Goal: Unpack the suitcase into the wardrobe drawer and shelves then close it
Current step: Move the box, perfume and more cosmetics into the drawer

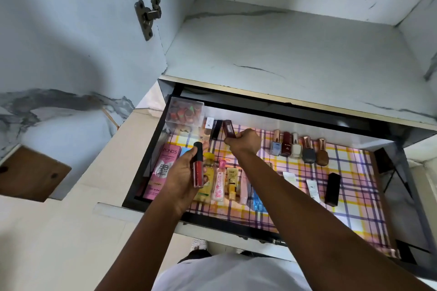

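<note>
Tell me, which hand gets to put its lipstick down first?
Probably the right hand. It is already reaching into the drawer, holding a dark maroon lipstick beside the black tubes at the back. The left hand holds its red lip gloss nearer the front.

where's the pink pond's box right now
In the head view the pink Pond's box lies flat at the drawer's left edge, below the clear box and left of the left hand.

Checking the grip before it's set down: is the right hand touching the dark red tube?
Touching. The head view shows the right hand with fingers closed around the lower end of the dark red tube, above the drawer liner.
</note>
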